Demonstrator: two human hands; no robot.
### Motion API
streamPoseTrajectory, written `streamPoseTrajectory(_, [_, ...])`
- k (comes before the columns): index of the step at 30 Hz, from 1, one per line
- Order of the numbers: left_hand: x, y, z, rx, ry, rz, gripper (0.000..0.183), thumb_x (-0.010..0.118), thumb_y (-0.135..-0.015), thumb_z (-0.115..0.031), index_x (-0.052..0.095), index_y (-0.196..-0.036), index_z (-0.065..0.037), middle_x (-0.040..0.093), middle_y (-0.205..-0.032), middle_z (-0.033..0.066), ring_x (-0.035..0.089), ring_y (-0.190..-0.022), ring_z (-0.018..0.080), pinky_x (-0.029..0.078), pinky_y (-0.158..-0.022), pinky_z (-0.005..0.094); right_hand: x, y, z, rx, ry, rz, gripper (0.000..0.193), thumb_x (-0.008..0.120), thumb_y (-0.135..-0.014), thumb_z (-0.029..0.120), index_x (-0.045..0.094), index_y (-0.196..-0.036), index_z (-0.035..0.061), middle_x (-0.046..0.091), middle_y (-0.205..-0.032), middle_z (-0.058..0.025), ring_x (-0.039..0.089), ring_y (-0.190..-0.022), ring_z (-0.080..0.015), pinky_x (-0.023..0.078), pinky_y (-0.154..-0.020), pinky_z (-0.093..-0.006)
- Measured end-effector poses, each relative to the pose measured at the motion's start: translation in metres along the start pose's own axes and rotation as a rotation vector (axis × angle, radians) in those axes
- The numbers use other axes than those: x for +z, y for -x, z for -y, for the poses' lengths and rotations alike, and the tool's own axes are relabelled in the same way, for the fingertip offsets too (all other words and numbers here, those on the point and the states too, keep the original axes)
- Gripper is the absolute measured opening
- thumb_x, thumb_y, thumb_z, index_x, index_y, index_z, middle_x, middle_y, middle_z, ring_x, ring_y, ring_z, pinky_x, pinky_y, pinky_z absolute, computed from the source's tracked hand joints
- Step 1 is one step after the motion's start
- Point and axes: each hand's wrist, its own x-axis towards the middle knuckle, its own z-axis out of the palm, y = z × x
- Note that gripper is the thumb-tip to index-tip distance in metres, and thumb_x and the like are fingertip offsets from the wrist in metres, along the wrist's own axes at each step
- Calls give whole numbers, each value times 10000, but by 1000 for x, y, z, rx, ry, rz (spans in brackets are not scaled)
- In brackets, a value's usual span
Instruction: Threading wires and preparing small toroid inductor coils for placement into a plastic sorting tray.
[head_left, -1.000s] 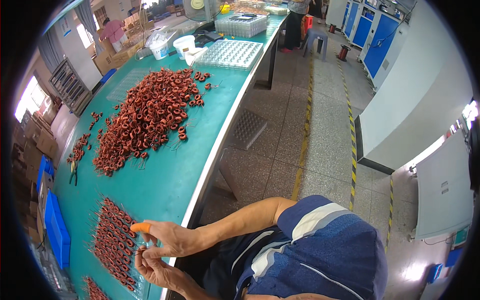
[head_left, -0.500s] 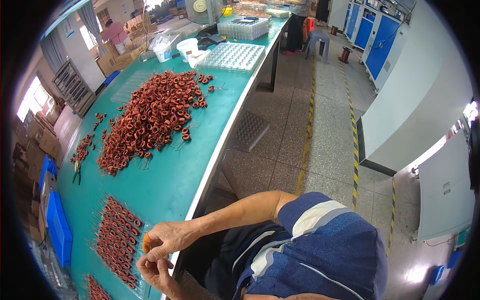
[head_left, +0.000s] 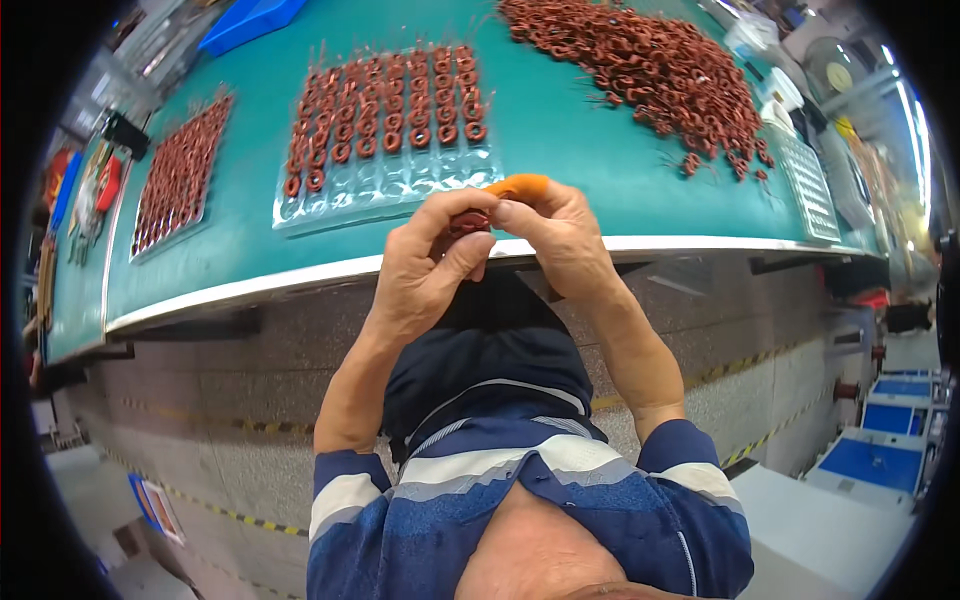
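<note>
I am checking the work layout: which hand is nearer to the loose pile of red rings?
Right. The loose pile of red rings lies ahead and to the right of the right hand; the left hand is farther left.

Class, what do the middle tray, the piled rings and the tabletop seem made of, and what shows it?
Middle tray: probably clear, glossy plastic; green shows through and its cells catch glare.
Piled rings: perhaps coated copper wire, slightly shiny; they look reddish-brown, with thin, wirelike ends sticking out.
Tabletop: smooth, green, faintly shiny, maybe rubber or vinyl; its colour is even.
</note>
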Motion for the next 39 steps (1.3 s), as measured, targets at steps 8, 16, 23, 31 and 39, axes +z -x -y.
streamPoseTrajectory(8, [6,-3,17,58,-469,-254,225,618,-880,-18,573,-1101,-28,643,-849,100,624,-712,148,497,-641,270,13,4,-2,-773,956,-306,149,752,-734,74,701,-862,18,625,-863,-70,605,-818,-248,464,-751,-328])
streamPoseTrajectory(16, [1,-6,10,202,-558,-170,195,576,-905,-27,540,-1097,-33,634,-821,95,643,-717,165,503,-626,283,16,0,-6,-1093,1143,-331,203,773,-672,29,657,-839,15,601,-880,-64,583,-834,-260,461,-727,-351])
streamPoseTrajectory(23, [-11,1,2,-137,93,-11,162,545,-941,-88,518,-1083,-13,529,-718,9,501,-579,63,413,-516,209,18,0,-8,-749,792,-322,141,771,-721,50,661,-799,7,592,-844,-79,576,-799,-232,463,-677,-331])
streamPoseTrajectory(31, [2,-2,-3,-13,-220,-150,148,552,-928,-69,531,-1068,-26,524,-721,2,483,-576,63,406,-522,217,24,-2,-2,-1073,1051,-392,215,788,-679,26,640,-834,2,565,-864,-79,564,-788,-274,445,-699,-337])
streamPoseTrajectory(39, [-28,15,-20,318,277,-168,155,424,-975,-36,465,-1125,-34,501,-731,51,490,-578,116,434,-531,240,-20,-19,2,-131,279,-504,147,653,-862,143,639,-822,3,584,-767,7,498,-728,-75,418,-693,-231])
